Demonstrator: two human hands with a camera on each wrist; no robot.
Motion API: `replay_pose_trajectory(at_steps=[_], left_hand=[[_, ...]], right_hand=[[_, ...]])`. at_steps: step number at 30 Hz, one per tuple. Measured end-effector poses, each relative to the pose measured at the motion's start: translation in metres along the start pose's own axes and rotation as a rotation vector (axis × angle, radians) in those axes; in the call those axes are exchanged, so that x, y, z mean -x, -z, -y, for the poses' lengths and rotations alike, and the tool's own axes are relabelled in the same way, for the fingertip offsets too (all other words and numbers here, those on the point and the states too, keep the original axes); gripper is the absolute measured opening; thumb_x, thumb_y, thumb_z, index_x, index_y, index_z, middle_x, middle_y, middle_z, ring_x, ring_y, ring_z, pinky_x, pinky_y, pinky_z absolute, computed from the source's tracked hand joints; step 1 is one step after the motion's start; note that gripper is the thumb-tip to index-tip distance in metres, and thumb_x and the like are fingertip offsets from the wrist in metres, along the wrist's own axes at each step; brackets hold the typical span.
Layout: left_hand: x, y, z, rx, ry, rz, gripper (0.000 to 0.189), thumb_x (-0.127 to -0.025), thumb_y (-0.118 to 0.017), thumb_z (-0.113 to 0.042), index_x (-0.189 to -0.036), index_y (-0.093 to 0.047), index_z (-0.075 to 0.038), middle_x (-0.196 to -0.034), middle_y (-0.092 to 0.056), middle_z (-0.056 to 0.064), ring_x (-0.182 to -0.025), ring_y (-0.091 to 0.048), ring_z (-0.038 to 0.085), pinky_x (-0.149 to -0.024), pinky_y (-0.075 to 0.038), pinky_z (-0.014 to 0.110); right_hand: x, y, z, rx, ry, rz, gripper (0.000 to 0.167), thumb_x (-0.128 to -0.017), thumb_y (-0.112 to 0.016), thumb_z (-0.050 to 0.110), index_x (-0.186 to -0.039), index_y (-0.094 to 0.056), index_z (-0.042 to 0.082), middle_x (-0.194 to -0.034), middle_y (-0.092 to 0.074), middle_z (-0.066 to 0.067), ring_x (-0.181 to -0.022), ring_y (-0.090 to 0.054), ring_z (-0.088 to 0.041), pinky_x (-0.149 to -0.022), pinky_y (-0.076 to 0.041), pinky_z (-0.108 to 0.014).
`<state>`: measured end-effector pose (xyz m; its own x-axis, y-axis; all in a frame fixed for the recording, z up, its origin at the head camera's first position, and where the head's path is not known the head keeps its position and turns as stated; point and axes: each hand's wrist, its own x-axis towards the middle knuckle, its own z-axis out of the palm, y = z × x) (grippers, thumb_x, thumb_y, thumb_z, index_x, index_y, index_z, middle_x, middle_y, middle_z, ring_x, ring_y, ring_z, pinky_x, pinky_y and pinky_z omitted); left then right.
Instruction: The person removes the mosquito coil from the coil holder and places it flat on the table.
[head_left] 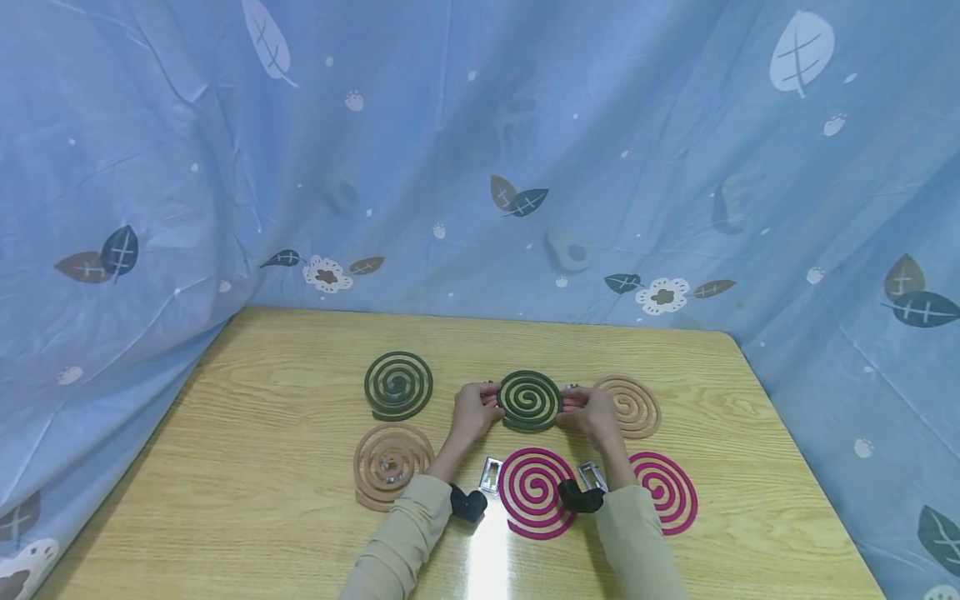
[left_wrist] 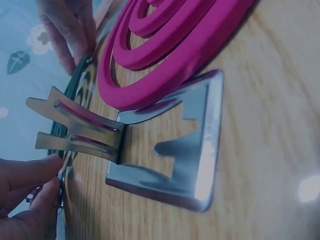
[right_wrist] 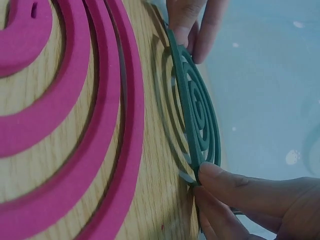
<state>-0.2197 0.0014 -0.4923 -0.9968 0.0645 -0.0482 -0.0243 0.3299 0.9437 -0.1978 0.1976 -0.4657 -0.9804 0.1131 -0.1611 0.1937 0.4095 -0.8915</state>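
A dark green mosquito coil [head_left: 529,400] is held between both hands above the table. My left hand [head_left: 472,412] pinches its left edge between thumb and fingers. On the opposite edge, my right hand [head_left: 592,412] pinches the coil the same way. In the right wrist view the green coil [right_wrist: 187,110] appears tilted, its lower side close to the wood. Bits of shiny metal show beside the fingertips, partly hidden. Nearer me lies a pink coil [head_left: 537,483], with a metal coil stand [head_left: 491,475] at its left and another metal stand [head_left: 592,477] at its right.
To the left, a green coil [head_left: 398,385] and a brown coil [head_left: 393,467] have metal pieces at their centres. A second brown coil [head_left: 628,406] and a second pink coil [head_left: 665,492] lie to the right. Blue patterned cloth [head_left: 450,167] hangs behind the table [head_left: 247,433].
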Motion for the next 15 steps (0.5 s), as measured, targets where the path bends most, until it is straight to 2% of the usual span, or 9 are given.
replay_pose_trajectory(at_steps=[6, 15], left_hand=[[-0.0004, 0.001, -0.0008, -0.016, 0.0, 0.007, 0.038, -0.075, -0.068, 0.017, -0.113, -0.065, 0.01, -0.102, -0.068, 0.021, -0.093, -0.065, 0.026, -0.08, -0.057, 0.023], [-0.0002, 0.0013, -0.0013, -0.045, -0.042, -0.009, 0.038, -0.073, -0.068, 0.017, -0.11, -0.065, 0.012, -0.095, -0.069, 0.021, -0.088, -0.065, 0.026, -0.076, -0.058, 0.025]], right_hand=[[0.0002, 0.0001, 0.0009, 0.012, -0.017, 0.008, 0.045, -0.072, -0.071, -0.018, -0.115, -0.059, -0.015, -0.106, -0.063, -0.03, -0.092, -0.066, -0.034, -0.073, -0.059, -0.025], [-0.0011, -0.0024, 0.0024, 0.039, -0.029, -0.006, 0.044, -0.07, -0.073, -0.017, -0.113, -0.06, -0.014, -0.105, -0.064, -0.029, -0.091, -0.066, -0.034, -0.073, -0.059, -0.025]])
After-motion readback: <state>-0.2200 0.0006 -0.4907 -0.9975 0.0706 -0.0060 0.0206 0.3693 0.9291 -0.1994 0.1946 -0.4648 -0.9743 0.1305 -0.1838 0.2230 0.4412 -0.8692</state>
